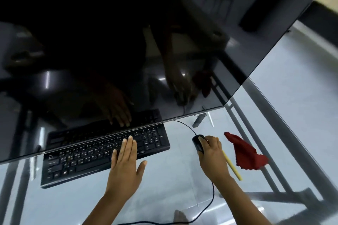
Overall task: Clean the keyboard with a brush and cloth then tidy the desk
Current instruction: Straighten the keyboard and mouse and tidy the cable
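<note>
A black keyboard (87, 155) lies on the glass desk (173, 184), its far edge under the big dark monitor. My left hand (126, 162) rests flat on the keyboard's right half, fingers spread. My right hand (212, 153) cups a black wired mouse (197, 143) to the right of the keyboard. A brush with a yellow handle (232, 166) lies on the glass just right of that hand, its head hidden under my palm. A crumpled red cloth (245, 153) sits further right, apart from both hands.
A large switched-off monitor (128, 42) fills the upper view and overhangs the keyboard; its stand foot (198, 120) is behind the mouse. The mouse cable (213, 195) loops toward me. The desk's metal frame (285, 151) runs along the right edge. A bare foot (180, 216) shows through the glass.
</note>
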